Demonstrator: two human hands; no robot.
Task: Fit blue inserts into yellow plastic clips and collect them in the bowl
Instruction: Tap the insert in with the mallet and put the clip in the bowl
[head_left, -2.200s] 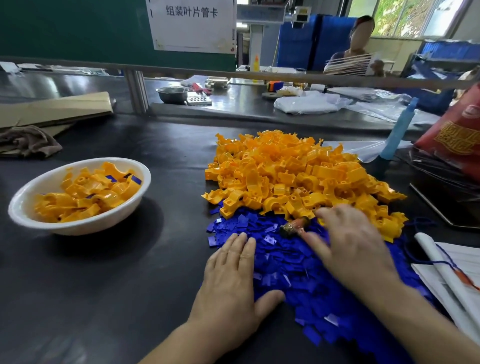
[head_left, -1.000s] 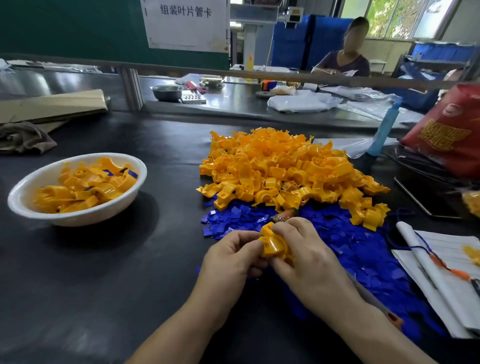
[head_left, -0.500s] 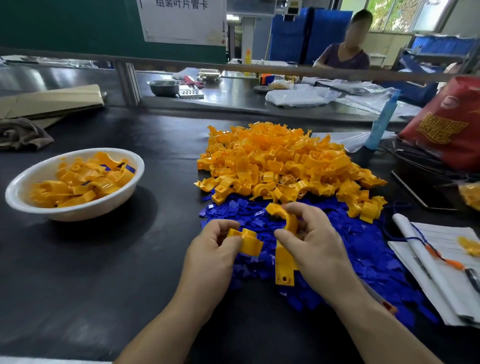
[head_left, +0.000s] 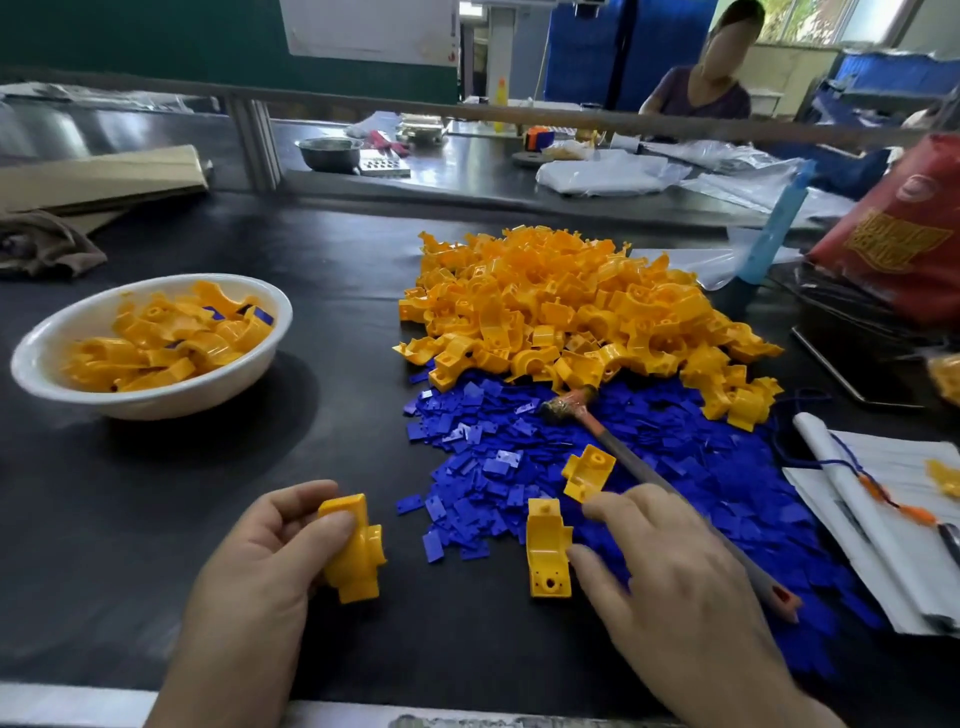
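My left hand (head_left: 270, 566) grips a yellow clip (head_left: 356, 545) above the black table, near its front edge. My right hand (head_left: 670, 587) hovers with fingers spread over the heap of blue inserts (head_left: 613, 467), holding nothing. Two loose yellow clips lie by its fingertips: one (head_left: 546, 548) beside the thumb, another (head_left: 588, 470) just past the index finger. A big pile of yellow clips (head_left: 571, 306) sits behind the blue heap. The white bowl (head_left: 150, 402) at the left holds several yellow clips, some showing blue inserts.
A small hammer (head_left: 649, 478) lies across the blue inserts under my right hand. Papers with a corded pen (head_left: 883, 519) lie at right, a red bag (head_left: 898, 234) and blue bottle (head_left: 774, 228) behind. Cardboard and a cloth (head_left: 47, 244) lie far left. A person sits at the far bench.
My hands have moved apart. My right hand has let go of its two clips, which now lie on the blue inserts. My left hand still holds one clip.
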